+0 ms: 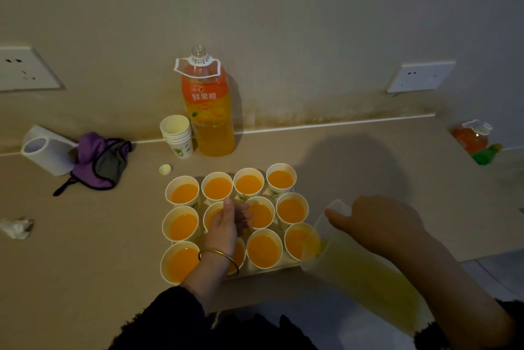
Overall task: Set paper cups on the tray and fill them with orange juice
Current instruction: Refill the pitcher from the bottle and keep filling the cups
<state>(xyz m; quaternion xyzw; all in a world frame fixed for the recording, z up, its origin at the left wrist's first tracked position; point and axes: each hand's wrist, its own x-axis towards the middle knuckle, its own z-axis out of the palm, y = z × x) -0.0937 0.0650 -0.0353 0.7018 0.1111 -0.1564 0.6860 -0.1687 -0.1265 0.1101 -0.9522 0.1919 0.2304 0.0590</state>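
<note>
Paper cups (181, 193) stand in rows on the tray (279, 267), near the front of the counter (85, 236).
Tilted low, the jug (354, 273) feeds the near-right cup (300, 240); judged well done, the tilt eases back as juice nears the rim. The right hand (377, 222) has its fingers wrapped over the jug's top, while the left hand (224, 225) hangs over the middle cups, fingers loosely bent, perhaps steadying one; grip unclear.

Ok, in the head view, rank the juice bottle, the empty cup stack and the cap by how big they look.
Largest: bottle.
Next: cup stack.
Smallest: cap.
All sit about equally far off, so nearness hardly skews this.
</note>
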